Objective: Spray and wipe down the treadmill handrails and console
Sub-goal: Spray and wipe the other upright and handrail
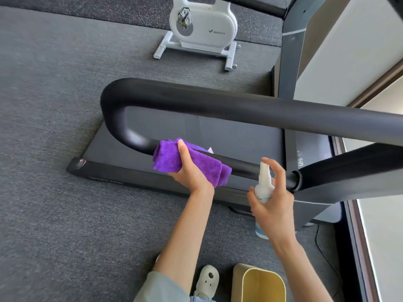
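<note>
The treadmill handrail is a thick matte-black tube that runs in from the right edge of the view, bends in a rounded U at its left end and comes back lower down to a collar joint near the right. A pale sheen shows on the inner side of the bend. Below it lies the dark treadmill deck, on grey carpet.

One purple cloth, a fluffy microfibre folded thick, is wrapped over the lower run of the rail just right of the bend. The left hand clasps it from beneath, thumb over the top, fingers hidden behind the fold.

One white spray bottle, with a blue-banded label low down, stands upright just beside the lower rail, near the collar. The right hand curls around its body, forefinger arched above the nozzle.

One white exercise bike stands at the far edge of the carpet. One yellow bin and one pale clog sit at the near edge.
</note>
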Demonstrator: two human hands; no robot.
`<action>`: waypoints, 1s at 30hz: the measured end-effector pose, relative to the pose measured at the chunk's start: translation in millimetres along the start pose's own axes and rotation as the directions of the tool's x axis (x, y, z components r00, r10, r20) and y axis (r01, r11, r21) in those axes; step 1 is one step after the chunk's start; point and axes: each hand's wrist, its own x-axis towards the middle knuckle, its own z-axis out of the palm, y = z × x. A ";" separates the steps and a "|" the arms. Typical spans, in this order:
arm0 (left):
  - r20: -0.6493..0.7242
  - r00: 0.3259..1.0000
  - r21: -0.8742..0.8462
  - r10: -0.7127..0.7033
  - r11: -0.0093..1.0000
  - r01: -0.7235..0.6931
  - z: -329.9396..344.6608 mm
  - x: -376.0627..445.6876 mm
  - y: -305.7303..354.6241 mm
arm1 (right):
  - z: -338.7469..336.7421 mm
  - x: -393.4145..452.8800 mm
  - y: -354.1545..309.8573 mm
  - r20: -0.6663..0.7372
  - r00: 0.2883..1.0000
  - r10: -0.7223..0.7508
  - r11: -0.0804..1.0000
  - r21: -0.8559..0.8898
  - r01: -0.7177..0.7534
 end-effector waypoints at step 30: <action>0.229 0.943 0.142 -0.242 0.967 0.213 -4.2 -94.8 -119.6 | -62.0 -13.0 20.9 -0.188 0.982 -0.023 1.000 0.013 0.026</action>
